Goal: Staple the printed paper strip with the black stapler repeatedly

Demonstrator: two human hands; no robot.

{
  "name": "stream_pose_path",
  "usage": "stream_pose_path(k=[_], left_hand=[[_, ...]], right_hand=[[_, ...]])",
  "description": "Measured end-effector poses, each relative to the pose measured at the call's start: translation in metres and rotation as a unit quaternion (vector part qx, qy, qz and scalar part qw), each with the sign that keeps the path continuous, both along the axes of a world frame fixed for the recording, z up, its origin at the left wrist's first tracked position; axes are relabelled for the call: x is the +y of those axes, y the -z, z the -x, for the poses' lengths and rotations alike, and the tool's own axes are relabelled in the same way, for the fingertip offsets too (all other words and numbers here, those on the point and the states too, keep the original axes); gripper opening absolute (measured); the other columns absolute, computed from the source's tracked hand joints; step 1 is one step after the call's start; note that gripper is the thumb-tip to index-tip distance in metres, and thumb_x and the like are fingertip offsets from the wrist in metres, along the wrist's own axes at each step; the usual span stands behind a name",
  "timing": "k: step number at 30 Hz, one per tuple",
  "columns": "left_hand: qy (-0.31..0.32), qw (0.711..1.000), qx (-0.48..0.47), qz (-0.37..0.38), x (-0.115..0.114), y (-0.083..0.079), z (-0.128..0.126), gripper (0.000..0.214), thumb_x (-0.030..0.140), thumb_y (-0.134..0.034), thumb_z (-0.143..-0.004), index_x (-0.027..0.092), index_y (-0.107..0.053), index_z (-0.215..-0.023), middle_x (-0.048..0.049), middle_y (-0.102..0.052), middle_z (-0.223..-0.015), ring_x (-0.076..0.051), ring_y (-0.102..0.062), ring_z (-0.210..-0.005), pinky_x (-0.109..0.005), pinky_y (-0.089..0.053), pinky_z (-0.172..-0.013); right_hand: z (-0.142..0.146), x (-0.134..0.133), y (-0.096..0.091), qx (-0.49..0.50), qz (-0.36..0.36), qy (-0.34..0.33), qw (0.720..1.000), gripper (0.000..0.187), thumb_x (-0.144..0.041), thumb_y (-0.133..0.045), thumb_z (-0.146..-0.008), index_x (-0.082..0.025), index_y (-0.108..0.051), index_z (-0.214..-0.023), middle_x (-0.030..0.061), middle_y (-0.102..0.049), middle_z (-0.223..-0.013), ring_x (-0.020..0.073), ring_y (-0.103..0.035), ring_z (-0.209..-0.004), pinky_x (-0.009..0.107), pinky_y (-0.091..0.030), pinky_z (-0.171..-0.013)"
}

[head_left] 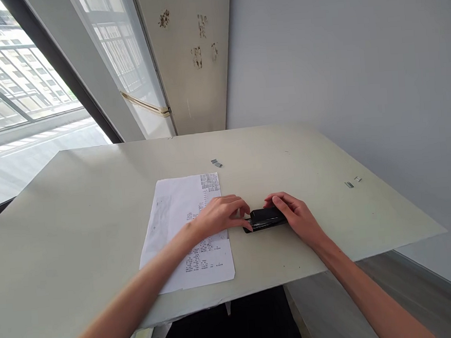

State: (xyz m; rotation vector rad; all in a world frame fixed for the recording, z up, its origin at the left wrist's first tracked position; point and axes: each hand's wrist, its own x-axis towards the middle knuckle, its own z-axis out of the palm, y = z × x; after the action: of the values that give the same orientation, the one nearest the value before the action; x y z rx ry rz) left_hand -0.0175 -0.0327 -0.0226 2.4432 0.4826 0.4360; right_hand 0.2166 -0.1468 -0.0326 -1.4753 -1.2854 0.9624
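A black stapler (pixel 268 218) lies on the table, just right of a sheaf of printed paper (pixel 174 203). My right hand (pixel 292 213) is closed around the stapler's right end, thumb on top. At its left end, my left hand (pixel 228 212) reaches across the paper with thumb and fingers curled in on the stapler's tip. Whether a small piece sits between the left fingertips is too small to make out. Part of the paper is covered by my left hand and forearm.
Small grey staple strips (pixel 217 163) lie beyond the paper. More small strips (pixel 349 184) are near the right edge of the white table (pixel 97 214). A grey wall (pixel 338 68) stands to the right, with a fridge-like cabinet (pixel 192 89) behind the table and a window on the left.
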Motion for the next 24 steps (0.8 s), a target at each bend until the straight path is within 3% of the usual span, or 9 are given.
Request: stream_pose_path(k=[2, 4, 7, 10, 15, 19, 24], left_hand=[[-0.046, 0.998, -0.005, -0.035, 0.010, -0.004, 0.016, 0.041, 0.062, -0.073, -0.090, 0.024, -0.070, -0.104, -0.0023, -0.072, -0.096, -0.020, -0.065, -0.086, -0.031, -0.048, -0.076], [-0.146, 0.985, -0.020, -0.092, 0.028, -0.007, 0.040, 0.036, 0.058, -0.065, -0.097, 0.024, -0.070, -0.107, -0.0051, -0.072, -0.107, -0.024, -0.065, -0.102, -0.039, -0.049, -0.094], [-0.317, 0.937, 0.007, -0.150, 0.059, -0.005, 0.084, 0.034, 0.051, -0.052, -0.104, 0.023, -0.068, -0.115, -0.0103, -0.067, -0.124, -0.031, -0.057, -0.120, -0.049, -0.043, -0.107], [-0.396, 0.903, 0.063, -0.156, 0.079, 0.004, 0.118, 0.042, 0.052, -0.049, -0.102, 0.019, -0.064, -0.123, -0.0148, -0.062, -0.128, -0.036, -0.051, -0.125, -0.054, -0.039, -0.110], [-0.413, 0.896, 0.064, -0.151, 0.075, 0.014, 0.131, 0.044, 0.058, -0.049, -0.099, 0.018, -0.065, -0.106, -0.0153, -0.060, -0.112, -0.036, -0.049, -0.118, -0.054, -0.038, -0.108], [-0.398, 0.913, 0.026, -0.085, 0.068, 0.015, 0.133, 0.037, 0.058, -0.056, -0.094, 0.021, -0.058, -0.092, -0.0114, -0.061, -0.104, -0.033, -0.053, -0.109, -0.052, -0.038, -0.106], [-0.348, 0.937, 0.002, -0.007, 0.063, 0.010, 0.142, 0.036, 0.059, -0.056, -0.095, 0.023, -0.061, -0.100, -0.0039, -0.071, -0.098, -0.023, -0.061, -0.086, -0.038, -0.047, -0.086]], right_hand=[[0.001, -0.003, 0.002, -0.022, -0.003, 0.007, 1.000, 0.040, -0.061, -0.053, -0.101, -0.026, -0.073, -0.103, 0.0054, -0.076, -0.108, 0.0241, -0.069, -0.098, 0.033, -0.054, -0.082], [0.000, -0.008, 0.003, -0.062, -0.010, 0.012, 0.998, 0.042, -0.061, -0.051, -0.102, -0.026, -0.073, -0.101, 0.0052, -0.076, -0.106, 0.0238, -0.068, -0.094, 0.033, -0.054, -0.078], [-0.004, -0.016, -0.001, -0.147, -0.034, -0.016, 0.988, 0.038, -0.060, -0.052, -0.102, -0.028, -0.072, -0.107, 0.0042, -0.075, -0.107, 0.0233, -0.067, -0.092, 0.034, -0.053, -0.078], [-0.008, -0.022, -0.011, -0.227, -0.052, -0.085, 0.969, 0.034, -0.057, -0.066, -0.096, -0.032, -0.068, -0.120, 0.0028, -0.074, -0.117, 0.0245, -0.067, -0.101, 0.035, -0.054, -0.084], [-0.008, -0.016, -0.024, -0.278, -0.056, -0.124, 0.951, 0.029, -0.053, -0.066, -0.097, -0.033, -0.069, -0.118, 0.0024, -0.074, -0.117, 0.0240, -0.069, -0.099, 0.035, -0.055, -0.080], [-0.004, -0.003, -0.023, -0.286, -0.035, -0.114, 0.951, 0.031, -0.055, -0.067, -0.096, -0.032, -0.071, -0.115, 0.0029, -0.076, -0.112, 0.0240, -0.069, -0.092, 0.036, -0.056, -0.076], [0.001, 0.012, -0.021, -0.279, -0.032, -0.099, 0.955, 0.038, -0.061, -0.067, -0.093, -0.031, -0.073, -0.117, 0.0042, -0.077, -0.114, 0.0256, -0.069, -0.096, 0.038, -0.057, -0.082]])
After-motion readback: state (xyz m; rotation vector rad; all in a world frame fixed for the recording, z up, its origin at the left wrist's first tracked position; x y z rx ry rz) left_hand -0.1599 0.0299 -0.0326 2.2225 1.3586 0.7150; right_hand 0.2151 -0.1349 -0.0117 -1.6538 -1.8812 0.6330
